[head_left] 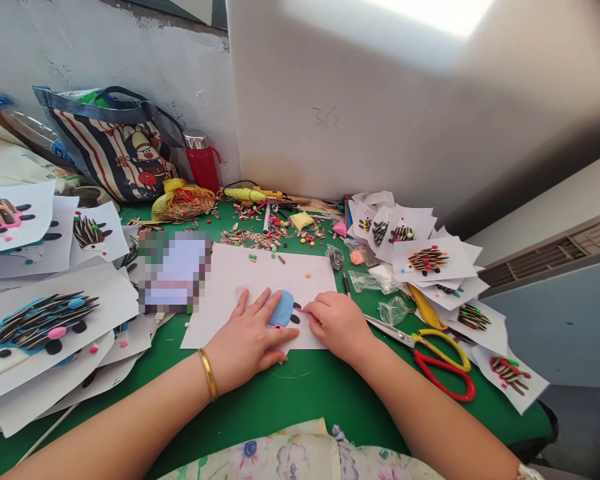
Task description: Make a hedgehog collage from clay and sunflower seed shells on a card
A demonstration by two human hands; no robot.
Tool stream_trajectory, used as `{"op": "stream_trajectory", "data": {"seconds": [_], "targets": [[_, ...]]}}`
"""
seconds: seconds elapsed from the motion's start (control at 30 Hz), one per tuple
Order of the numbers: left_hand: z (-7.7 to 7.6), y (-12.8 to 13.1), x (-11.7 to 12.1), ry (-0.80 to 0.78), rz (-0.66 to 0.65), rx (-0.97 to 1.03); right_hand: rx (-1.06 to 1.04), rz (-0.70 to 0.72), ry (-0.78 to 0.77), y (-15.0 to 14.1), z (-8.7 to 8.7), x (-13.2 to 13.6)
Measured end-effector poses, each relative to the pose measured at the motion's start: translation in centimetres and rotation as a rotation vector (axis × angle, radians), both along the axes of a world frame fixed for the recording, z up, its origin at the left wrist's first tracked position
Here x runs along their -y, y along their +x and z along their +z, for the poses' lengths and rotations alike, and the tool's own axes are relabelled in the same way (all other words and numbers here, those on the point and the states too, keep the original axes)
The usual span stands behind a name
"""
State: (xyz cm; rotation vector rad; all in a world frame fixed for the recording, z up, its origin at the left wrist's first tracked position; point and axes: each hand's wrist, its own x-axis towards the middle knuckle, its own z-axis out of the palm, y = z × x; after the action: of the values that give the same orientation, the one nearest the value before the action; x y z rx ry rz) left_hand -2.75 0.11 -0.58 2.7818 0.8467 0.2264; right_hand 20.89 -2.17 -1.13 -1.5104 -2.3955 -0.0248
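Pressing down with fingers spread, the left hand [253, 337] partly covers a white sheet [220, 277] and touches the blue clay shape [282, 309], located between the hands. The right hand [309, 312] pinches a thin pink piece [303, 310] — near the black ovals [295, 319]. Scissors [414, 341] lie on the green desk [290, 393], right of the right hand. Sunflower seeds [250, 238] are scattered beyond both hands — seed-covered pictures [45, 323] flank them left and right.

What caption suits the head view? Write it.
Left hand spread on white paper, right hand beside a blue shape.
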Motion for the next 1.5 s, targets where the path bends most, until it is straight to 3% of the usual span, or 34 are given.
{"op": "stream_trajectory", "data": {"seconds": [0.23, 0.7, 1.0, 1.27, 1.5], "targets": [[-0.1, 0.0, 0.0, 0.007, -0.003, 0.002, -0.007, 0.078, -0.028, -0.1, 0.4, 0.4], [-0.2, 0.0, 0.0, 0.008, 0.003, 0.005, -0.062, 0.045, -0.049, 0.0, 0.2, 0.3], [-0.1, 0.0, 0.0, 0.011, -0.003, 0.019, -0.134, 0.065, -0.08, 0.2, 1.3, 0.9], [-0.3, 0.0, 0.0, 0.006, -0.001, 0.013, -0.111, 0.028, -0.081, -1.3, 0.2, 1.5], [-0.2, -0.1, 0.0, 0.005, -0.005, 0.014, -0.079, 0.113, -0.121, 0.7, 1.2, 0.6]]}}
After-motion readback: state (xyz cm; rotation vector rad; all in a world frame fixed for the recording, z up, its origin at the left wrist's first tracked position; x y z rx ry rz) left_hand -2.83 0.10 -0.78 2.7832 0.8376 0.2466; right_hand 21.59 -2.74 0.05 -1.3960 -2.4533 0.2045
